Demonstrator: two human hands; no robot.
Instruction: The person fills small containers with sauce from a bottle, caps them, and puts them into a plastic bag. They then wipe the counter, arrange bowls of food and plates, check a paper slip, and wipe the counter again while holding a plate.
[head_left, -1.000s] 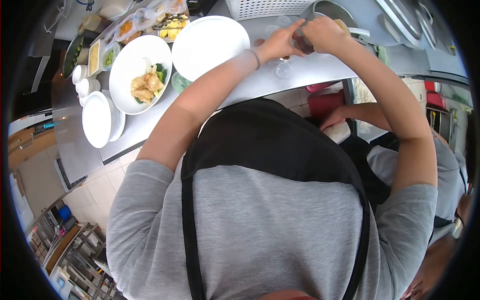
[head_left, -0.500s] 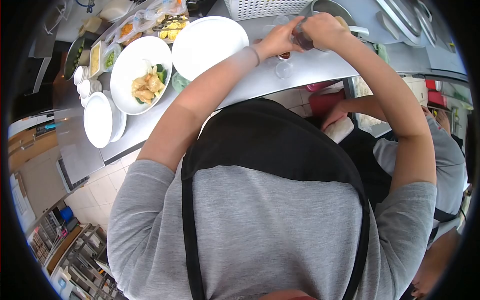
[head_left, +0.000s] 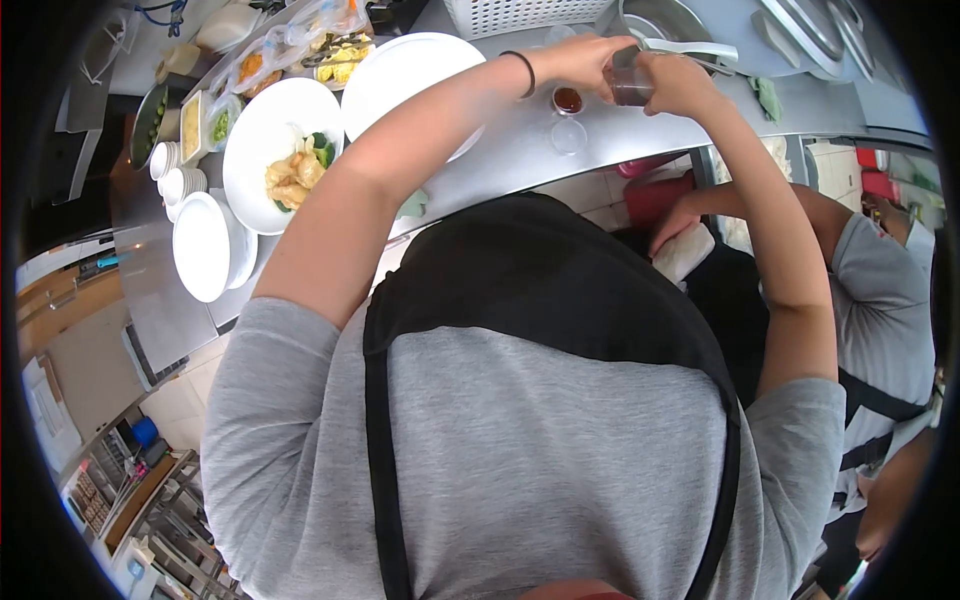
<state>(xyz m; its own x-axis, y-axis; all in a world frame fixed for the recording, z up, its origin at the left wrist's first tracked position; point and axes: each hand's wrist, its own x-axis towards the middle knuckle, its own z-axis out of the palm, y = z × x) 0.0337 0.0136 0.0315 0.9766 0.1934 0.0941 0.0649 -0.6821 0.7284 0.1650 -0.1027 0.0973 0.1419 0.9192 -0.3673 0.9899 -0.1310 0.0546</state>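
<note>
Both hands have risen slightly above the desk (head_left: 510, 160), right hand (head_left: 680, 80) fingers clamped on a small dark, translucent sauce container (head_left: 630, 88), left hand (head_left: 580, 55) fingers pinching its grey top, just above a filled sauce cup (head_left: 567, 100).

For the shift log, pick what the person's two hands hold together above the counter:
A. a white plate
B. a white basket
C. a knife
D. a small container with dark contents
D: the left hand and the right hand both close on the small container, dark inside, held just above the steel counter.
</note>
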